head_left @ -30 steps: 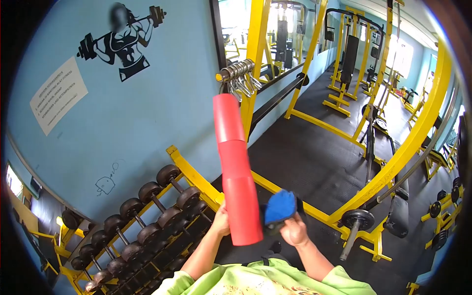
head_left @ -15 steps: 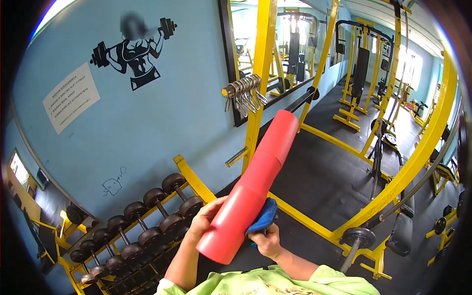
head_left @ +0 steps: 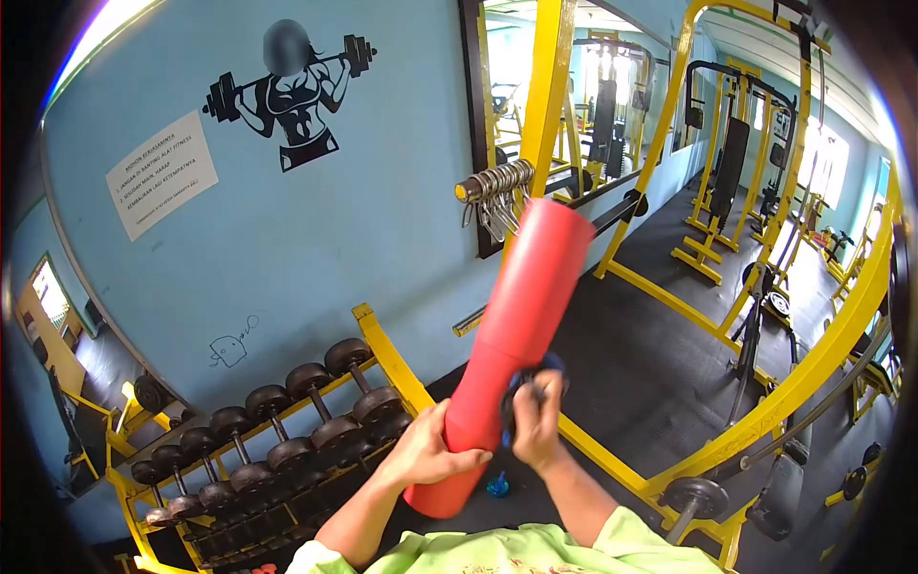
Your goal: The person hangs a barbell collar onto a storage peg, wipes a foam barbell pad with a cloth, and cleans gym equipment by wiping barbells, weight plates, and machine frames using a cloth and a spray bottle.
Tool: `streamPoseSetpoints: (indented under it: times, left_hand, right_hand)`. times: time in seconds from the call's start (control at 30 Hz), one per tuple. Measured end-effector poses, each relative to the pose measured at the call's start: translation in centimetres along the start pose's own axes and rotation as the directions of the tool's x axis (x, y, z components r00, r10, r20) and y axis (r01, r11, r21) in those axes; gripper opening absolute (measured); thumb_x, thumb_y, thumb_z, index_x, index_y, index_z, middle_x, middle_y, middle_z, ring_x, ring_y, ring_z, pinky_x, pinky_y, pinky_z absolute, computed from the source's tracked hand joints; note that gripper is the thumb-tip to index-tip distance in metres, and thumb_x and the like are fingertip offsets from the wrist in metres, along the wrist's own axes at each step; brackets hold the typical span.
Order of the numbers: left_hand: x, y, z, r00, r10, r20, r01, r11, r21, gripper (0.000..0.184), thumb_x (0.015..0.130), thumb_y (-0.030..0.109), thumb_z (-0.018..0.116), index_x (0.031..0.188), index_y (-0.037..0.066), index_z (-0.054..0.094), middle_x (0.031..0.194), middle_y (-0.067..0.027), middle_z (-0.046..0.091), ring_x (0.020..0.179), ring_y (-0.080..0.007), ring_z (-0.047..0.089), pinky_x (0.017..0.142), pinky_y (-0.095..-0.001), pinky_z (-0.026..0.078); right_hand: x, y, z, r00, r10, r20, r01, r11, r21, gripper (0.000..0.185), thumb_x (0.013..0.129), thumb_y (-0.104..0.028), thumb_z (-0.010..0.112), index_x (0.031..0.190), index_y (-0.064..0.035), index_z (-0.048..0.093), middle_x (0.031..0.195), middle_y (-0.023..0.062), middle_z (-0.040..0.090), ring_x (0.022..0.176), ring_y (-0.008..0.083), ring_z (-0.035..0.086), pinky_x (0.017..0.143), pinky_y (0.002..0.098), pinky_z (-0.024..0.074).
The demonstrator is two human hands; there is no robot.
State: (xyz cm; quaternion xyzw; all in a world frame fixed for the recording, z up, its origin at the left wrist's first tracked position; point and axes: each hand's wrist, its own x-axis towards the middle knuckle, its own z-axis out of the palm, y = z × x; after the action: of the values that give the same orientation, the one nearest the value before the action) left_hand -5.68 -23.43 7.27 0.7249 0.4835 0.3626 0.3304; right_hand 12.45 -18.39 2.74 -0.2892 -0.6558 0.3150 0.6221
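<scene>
A long red barbell pad (head_left: pixel 521 306), narrower in its middle, slants up and away from me in the centre of the head view. My left hand (head_left: pixel 426 450) is wrapped around its lower part, thumb across the front. On the pad's right side, my right hand (head_left: pixel 537 421) is closed on a dark blue cloth (head_left: pixel 547 368), bunched against the pad near its middle. A small blue-green object (head_left: pixel 497 485) shows below, between my forearms; its kind I cannot make out.
A rack of dumbbells (head_left: pixel 287 430) stands at the left along the blue wall. Spring collars (head_left: pixel 497 187) hang on a peg of the yellow frame (head_left: pixel 547 96), close by the pad's upper end. A weight plate (head_left: pixel 693 497) sits low at the right. Machines (head_left: pixel 732 163) stand farther back.
My left hand has shifted onto the pad's front. The right hand with the cloth has moved up along the pad, which now stands slightly steeper. The view has turned slightly left.
</scene>
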Motion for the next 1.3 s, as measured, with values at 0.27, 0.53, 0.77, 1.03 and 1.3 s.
streamPoseSetpoints:
  times: [0.27,0.53,0.77,1.03,1.3]
  left_hand:
    - [0.4,0.1,-0.3,0.959,-0.244,-0.146,0.245,0.969,-0.011,0.057,0.061,0.031,0.079,0.109,0.005,0.061,0.092,-0.0149,0.069,0.087,-0.0266,0.068,0.08,-0.0356,0.051]
    - [-2.3,0.3,-0.2,0.974,-0.219,-0.059,0.227,0.947,0.225,0.051,0.062,0.035,0.078,0.097,0.003,0.062,0.095,-0.0209,0.065,0.091,-0.0361,0.063,0.083,-0.0423,0.05]
    - [-3.8,0.3,-0.3,0.978,-0.173,-0.113,0.202,0.92,0.337,0.051,0.062,0.035,0.078,0.098,0.003,0.062,0.095,-0.0203,0.064,0.092,-0.0357,0.062,0.083,-0.0422,0.05]
    - [-5.0,-1.5,-1.1,0.986,-0.164,-0.025,0.165,0.95,0.264,0.061,0.059,0.034,0.081,0.108,0.004,0.063,0.1,-0.0164,0.063,0.097,-0.0342,0.061,0.088,-0.0387,0.049]
    - [-4.9,-3.8,-1.3,0.999,-0.04,0.031,0.036,0.992,0.119,0.079,0.058,0.027,0.084,0.126,0.004,0.052,0.129,-0.0166,0.05,0.117,-0.0286,0.054,0.1,-0.0395,0.042]
  right_hand:
    - [0.6,-1.4,1.8,0.816,-0.473,0.332,0.578,0.694,-0.431,0.047,0.08,-0.018,0.066,0.123,-0.0023,0.055,0.133,0.0236,0.048,0.116,0.0396,0.05,0.096,0.0491,0.0385]
    - [12.9,-0.7,-1.8,0.977,-0.207,0.056,0.21,0.869,-0.448,0.023,0.08,-0.013,0.058,0.1,-0.0033,0.065,0.104,0.0198,0.062,0.1,0.0373,0.057,0.095,0.0463,0.0397]
    - [12.7,1.1,-2.5,0.826,-0.417,0.38,0.564,0.611,-0.555,0.016,0.068,-0.014,0.055,0.071,-0.0032,0.067,0.116,0.0141,0.064,0.11,0.0331,0.058,0.104,0.0525,0.0334]
    - [12.0,5.6,-4.3,0.886,0.178,-0.428,0.015,0.912,0.41,0.017,0.089,-0.011,0.057,0.098,0.0022,0.063,0.097,0.0055,0.064,0.088,0.015,0.06,0.082,0.0272,0.0468]
    - [8.3,5.2,0.5,0.86,0.48,-0.176,-0.133,0.543,0.829,0.031,0.095,-0.032,0.049,0.112,-0.0076,0.057,0.099,0.0036,0.061,0.087,0.0162,0.06,0.079,0.0319,0.0499]
